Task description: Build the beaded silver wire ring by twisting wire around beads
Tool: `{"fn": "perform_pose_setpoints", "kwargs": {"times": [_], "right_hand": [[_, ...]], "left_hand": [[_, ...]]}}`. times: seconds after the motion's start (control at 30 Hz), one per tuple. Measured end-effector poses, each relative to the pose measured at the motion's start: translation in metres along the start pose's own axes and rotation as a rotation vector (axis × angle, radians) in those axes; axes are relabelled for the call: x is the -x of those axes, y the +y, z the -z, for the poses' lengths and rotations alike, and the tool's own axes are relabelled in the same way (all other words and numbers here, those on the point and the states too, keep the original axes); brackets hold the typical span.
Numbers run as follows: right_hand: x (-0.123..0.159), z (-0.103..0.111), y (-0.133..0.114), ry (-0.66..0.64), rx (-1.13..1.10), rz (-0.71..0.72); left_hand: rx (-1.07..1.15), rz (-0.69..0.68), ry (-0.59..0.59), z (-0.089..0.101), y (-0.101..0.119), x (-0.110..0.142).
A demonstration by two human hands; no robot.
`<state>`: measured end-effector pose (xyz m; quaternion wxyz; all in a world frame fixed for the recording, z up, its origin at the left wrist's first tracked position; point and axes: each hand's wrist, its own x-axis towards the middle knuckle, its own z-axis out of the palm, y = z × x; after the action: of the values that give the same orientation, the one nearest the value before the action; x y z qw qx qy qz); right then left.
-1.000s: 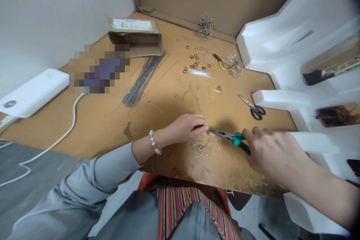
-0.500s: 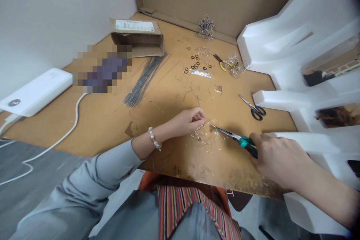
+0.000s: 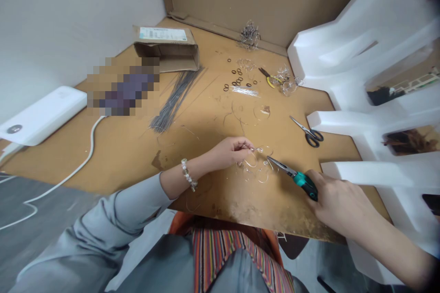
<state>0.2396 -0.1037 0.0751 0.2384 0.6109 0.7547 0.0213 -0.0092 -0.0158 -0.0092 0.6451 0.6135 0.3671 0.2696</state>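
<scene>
Thin silvery wire bent into loops and coils point(image 3: 252, 161) is pinched between the thumb and fingers of my left hand point(image 3: 234, 152), just above the tabletop. My right hand point(image 3: 332, 199) is wrapped round the teal and black handles of long-nose pliers point(image 3: 297, 178). The pliers' narrow jaws point left and end at the right side of the wire loops. Whether the tips grip a strand is too fine to tell. Short bits of wire lie on the table below the loops.
A bundle of grey wires point(image 3: 173, 103) lies left of centre, before an open cardboard box point(image 3: 167, 48). Black rings point(image 3: 237, 81), cut silver wires point(image 3: 244, 91), yellow-handled pliers point(image 3: 270, 78) and scissors point(image 3: 309, 133) lie farther back. White foam point(image 3: 338, 121) borders the right. A white power bank point(image 3: 44, 112) sits left.
My left hand has lowered slightly and turned the wire loops. My right hand has shifted a little right and down with the pliers.
</scene>
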Motion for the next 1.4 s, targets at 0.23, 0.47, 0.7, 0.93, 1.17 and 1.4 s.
{"fn": "perform_pose_setpoints", "kwargs": {"times": [0.23, 0.47, 0.7, 0.93, 1.17, 1.4], "right_hand": [[-0.001, -0.006, -0.003, 0.027, -0.043, 0.024], [0.0, -0.013, 0.0, 0.06, -0.081, 0.021], [-0.001, -0.016, 0.007, 0.135, -0.052, 0.006], [-0.001, -0.011, 0.009, 0.281, 0.039, 0.057], [0.002, -0.008, 0.017, 0.523, 0.101, 0.057], [-0.001, -0.011, 0.001, 0.553, 0.082, 0.116]], "left_hand": [[-0.004, -0.084, 0.007, -0.005, 0.005, 0.004], [-0.04, -0.11, 0.01, -0.006, 0.007, 0.007], [-0.077, -0.112, 0.025, -0.007, 0.002, 0.006], [-0.248, -0.208, 0.082, -0.008, 0.003, 0.009], [-0.306, -0.24, 0.135, -0.009, 0.006, 0.011], [0.003, -0.029, 0.077, -0.008, 0.004, 0.004]]}}
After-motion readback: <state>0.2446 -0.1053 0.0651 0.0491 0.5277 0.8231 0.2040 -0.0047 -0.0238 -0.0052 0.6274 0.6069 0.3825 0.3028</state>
